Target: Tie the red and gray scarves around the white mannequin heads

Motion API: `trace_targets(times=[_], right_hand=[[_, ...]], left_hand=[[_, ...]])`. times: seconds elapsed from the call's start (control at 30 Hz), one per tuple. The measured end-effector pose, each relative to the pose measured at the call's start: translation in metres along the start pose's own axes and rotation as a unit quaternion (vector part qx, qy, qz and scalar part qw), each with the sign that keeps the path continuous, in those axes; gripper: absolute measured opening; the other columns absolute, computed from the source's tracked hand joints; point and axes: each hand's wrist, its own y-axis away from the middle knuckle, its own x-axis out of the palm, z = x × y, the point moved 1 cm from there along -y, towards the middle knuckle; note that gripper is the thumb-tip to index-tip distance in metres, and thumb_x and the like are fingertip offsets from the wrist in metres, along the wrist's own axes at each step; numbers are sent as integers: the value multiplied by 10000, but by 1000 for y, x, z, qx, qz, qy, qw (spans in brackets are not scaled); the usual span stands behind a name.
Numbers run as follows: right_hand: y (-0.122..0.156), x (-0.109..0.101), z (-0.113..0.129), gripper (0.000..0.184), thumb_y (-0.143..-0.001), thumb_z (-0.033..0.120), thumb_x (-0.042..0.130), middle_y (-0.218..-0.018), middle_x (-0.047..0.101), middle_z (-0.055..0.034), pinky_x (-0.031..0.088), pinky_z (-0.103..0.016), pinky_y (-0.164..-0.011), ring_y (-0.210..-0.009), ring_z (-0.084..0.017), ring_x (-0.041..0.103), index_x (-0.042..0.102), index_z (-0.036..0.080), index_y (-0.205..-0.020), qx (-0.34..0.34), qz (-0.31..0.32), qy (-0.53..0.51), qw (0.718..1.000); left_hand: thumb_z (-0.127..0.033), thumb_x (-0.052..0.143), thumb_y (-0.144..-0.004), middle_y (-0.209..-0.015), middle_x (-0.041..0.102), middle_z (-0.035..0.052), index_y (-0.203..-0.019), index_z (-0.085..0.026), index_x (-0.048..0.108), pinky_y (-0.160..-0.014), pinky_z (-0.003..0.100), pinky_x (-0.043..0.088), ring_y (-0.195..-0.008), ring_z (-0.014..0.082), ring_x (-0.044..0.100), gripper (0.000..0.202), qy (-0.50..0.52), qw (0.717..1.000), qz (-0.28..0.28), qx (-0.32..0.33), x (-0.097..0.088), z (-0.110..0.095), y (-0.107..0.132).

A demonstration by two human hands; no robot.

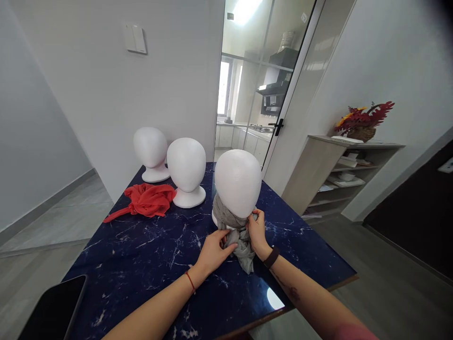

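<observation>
A grey scarf [244, 250] is wrapped around the neck of the nearest white foam mannequin head [238, 182], which stands on the dark blue marbled table [141, 255]. My left hand [214, 251] grips the scarf's knotted front from the left. My right hand [257, 231] pinches the scarf at the right side of the neck. The loose grey ends hang down onto the table between my hands.
Two more bare white mannequin heads [186, 170] [151, 152] stand further back on the left. A crumpled red scarf [146, 200] lies beside them. A dark phone [53, 309] rests at the near left corner. A shelf unit [339, 174] stands right of the table.
</observation>
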Motion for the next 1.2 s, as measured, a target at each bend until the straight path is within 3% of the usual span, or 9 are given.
trace_targets(times=[0.13, 0.3, 0.47, 0.57, 0.67, 0.73, 0.97, 1.1, 1.2], right_hand=[[-1, -1, -1, 265, -721, 354, 547, -702, 468, 53, 332, -237, -489, -532, -113, 400, 410, 243, -918, -12, -12, 22, 1000], [-10, -4, -7, 237, -714, 350, 547, -666, 486, 49, 319, -249, -506, -539, -128, 405, 425, 236, -883, -44, -35, 29, 998], [-15, -6, -10, 217, -693, 330, 549, -649, 486, 52, 313, -249, -516, -550, -131, 409, 431, 233, -848, -45, -48, 34, 997], [-17, -7, -10, 218, -680, 314, 549, -665, 496, 46, 320, -247, -528, -575, -134, 420, 437, 229, -847, -40, -55, 33, 997], [-19, -9, -11, 214, -672, 305, 548, -682, 509, 39, 323, -245, -535, -597, -137, 432, 436, 228, -837, -40, -62, 28, 997], [-20, -9, -12, 210, -670, 304, 546, -678, 510, 39, 322, -244, -532, -598, -137, 434, 435, 228, -831, -39, -63, 25, 997], [-27, -11, -15, 231, -650, 320, 540, -612, 471, 60, 313, -245, -494, -525, -126, 407, 440, 230, -837, -8, -54, 26, 998], [-34, -15, -11, 250, -613, 324, 549, -645, 499, 45, 324, -246, -495, -531, -122, 408, 486, 212, -828, 7, -51, 32, 998], [-41, -21, -4, 257, -602, 335, 549, -665, 523, 36, 324, -249, -495, -518, -114, 398, 531, 197, -818, 6, -43, 41, 998]], left_hand=[[-135, 502, -703, -725, 546, -3, -874, -197, 632, -610, 259, 368, -619, 135, 471, 224, -48, 998, 27, 32, 3, -1, 2], [-67, 428, -629, -859, 509, 13, -693, -201, 473, -712, 262, 396, -769, 146, 505, 155, -11, 996, -89, 17, -3, -1, 2], [-128, 416, -697, -580, 394, -53, -626, -210, 395, -553, 230, 299, -563, 117, 381, 111, 41, 983, -165, -74, -13, 10, -4], [-113, 400, -682, -641, 434, -44, -685, -206, 417, -567, 214, 310, -607, 112, 407, 94, 105, 978, -176, -29, -18, 9, -5], [-104, 382, -686, -721, 503, -25, -814, -202, 482, -621, 215, 346, -672, 121, 467, 190, 151, 977, -150, 6, -22, 3, -3], [-131, 379, -719, -658, 490, -33, -867, -200, 530, -593, 221, 332, -612, 124, 449, 222, 158, 981, -115, 2, -24, 0, -1], [-385, 343, -888, -523, 467, -24, -853, -166, 700, -540, 249, 292, -521, 134, 418, 420, 96, 994, -58, -12, -28, 5, -1], [-356, 434, -866, -581, 569, -16, -1027, -203, 679, -547, 252, 305, -529, 140, 483, 330, -59, 998, -6, 4, -27, 8, -4], [-366, 438, -877, -760, 660, 42, -903, -217, 687, -650, 281, 358, -690, 182, 587, 291, -193, 979, 19, 63, -26, 7, -4]])
